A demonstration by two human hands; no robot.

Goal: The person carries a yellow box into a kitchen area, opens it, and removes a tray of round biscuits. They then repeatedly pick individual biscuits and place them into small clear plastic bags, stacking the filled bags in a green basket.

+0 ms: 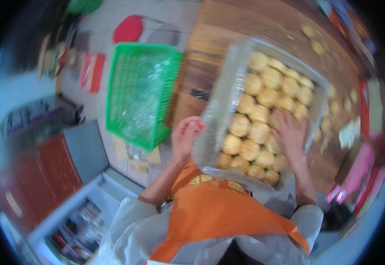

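Note:
A large box [219,96] lined with clear plastic film lies on the wooden table [209,46], packed with rows of round golden-brown pastries [259,132]. My right hand [290,132] reaches down over its right side, fingertips among the pastries. Whether those fingers grip one is hidden by the hand and blur. At the box's left edge is my left hand [188,134], fingers curled inward beside the film. A hold on the film cannot be made out.
Left of the table, a green plastic basket [113,89] holds clear plastic packaging [142,96]. Loose pastries [317,47] lie on the table's right side, with crumbs and pink packaging [356,169] near its edge. A red stool [128,28] stands beyond the basket; an open drawer [79,228] is at lower left.

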